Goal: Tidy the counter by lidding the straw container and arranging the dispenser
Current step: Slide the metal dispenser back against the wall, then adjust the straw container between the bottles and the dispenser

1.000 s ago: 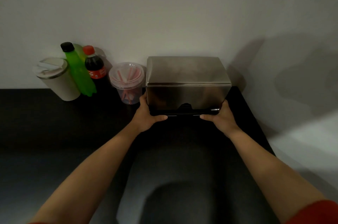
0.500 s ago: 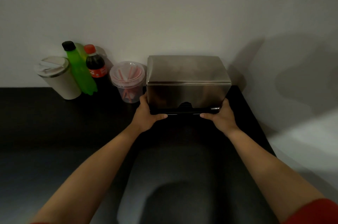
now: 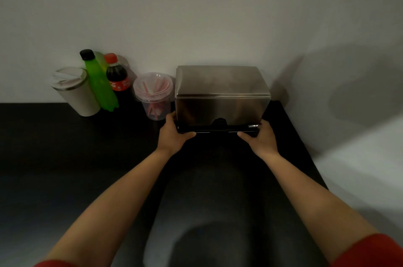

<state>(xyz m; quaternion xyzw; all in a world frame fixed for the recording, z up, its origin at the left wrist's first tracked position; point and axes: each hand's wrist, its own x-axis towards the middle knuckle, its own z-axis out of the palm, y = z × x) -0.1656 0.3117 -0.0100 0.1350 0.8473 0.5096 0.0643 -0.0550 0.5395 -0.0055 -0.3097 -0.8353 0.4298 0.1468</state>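
A stainless steel dispenser point(image 3: 221, 94) with a black base stands on the dark counter point(image 3: 65, 157) against the back wall. My left hand point(image 3: 173, 135) grips its lower left corner and my right hand point(image 3: 260, 139) grips its lower right corner. Just left of it, touching or nearly touching, is a clear plastic straw container point(image 3: 155, 96) with red and white straws inside and a clear lid on top.
A white tumbler point(image 3: 75, 91) with a lid, a green bottle point(image 3: 99, 83) and a cola bottle point(image 3: 116, 78) stand together at the back left by the wall. A side wall rises right of the dispenser. The counter's right edge runs diagonally past my right arm.
The dispenser and both hands sit slightly higher in the view, closer to the back wall. My grip on its two lower corners is unchanged.
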